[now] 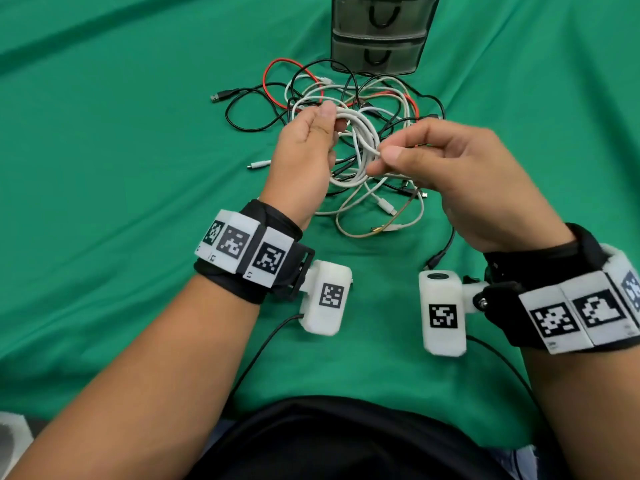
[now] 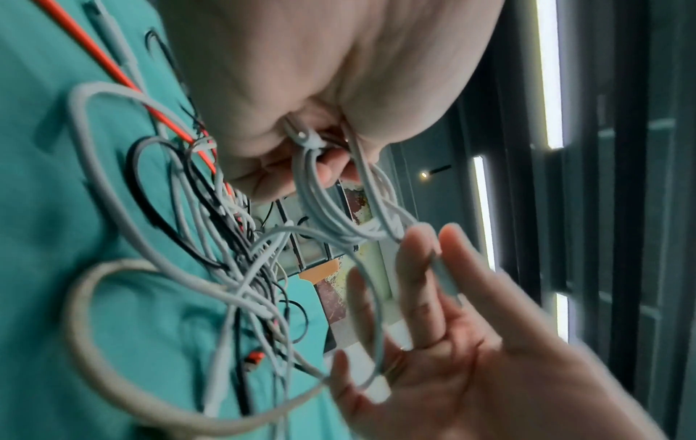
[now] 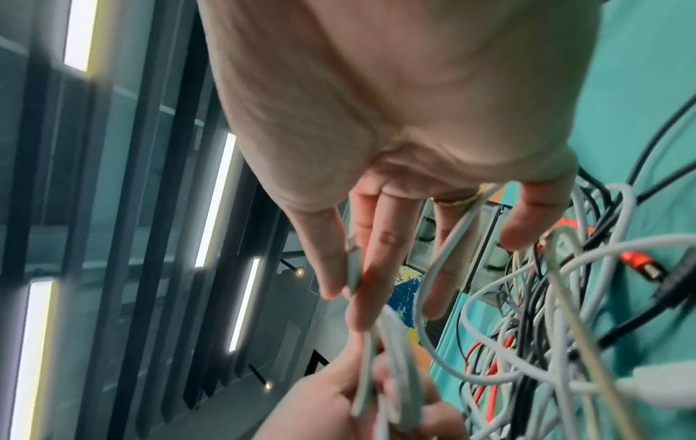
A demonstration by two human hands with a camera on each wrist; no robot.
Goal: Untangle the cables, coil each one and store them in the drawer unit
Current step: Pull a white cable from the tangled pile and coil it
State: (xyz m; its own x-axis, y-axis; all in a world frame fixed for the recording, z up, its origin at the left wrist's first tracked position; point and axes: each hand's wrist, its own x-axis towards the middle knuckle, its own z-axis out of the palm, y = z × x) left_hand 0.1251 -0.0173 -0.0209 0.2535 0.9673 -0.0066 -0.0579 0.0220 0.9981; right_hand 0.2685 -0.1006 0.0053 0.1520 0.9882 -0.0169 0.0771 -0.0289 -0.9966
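Observation:
A tangle of white, black and red cables (image 1: pixel 349 95) lies on the green cloth in front of the dark drawer unit (image 1: pixel 381 32). My left hand (image 1: pixel 327 121) is raised over the heap and grips several loops of a white cable (image 1: pixel 363 136) between thumb and fingers. In the left wrist view those loops (image 2: pixel 339 214) hang from its curled fingers (image 2: pixel 331 166). My right hand (image 1: pixel 382 157) pinches the same white cable beside the loops. In the right wrist view its thumb and forefinger (image 3: pixel 367 268) squeeze the cable's end (image 3: pixel 353 274); the other fingers are loosely straight.
A black cable's USB plug (image 1: pixel 218 97) points left and a white plug (image 1: pixel 258 165) lies near my left hand. More loose loops (image 1: pixel 377 223) and a black plug (image 1: pixel 436 259) lie toward me. Both drawers look closed. A white object (image 1: pixel 10 441) sits at the bottom left.

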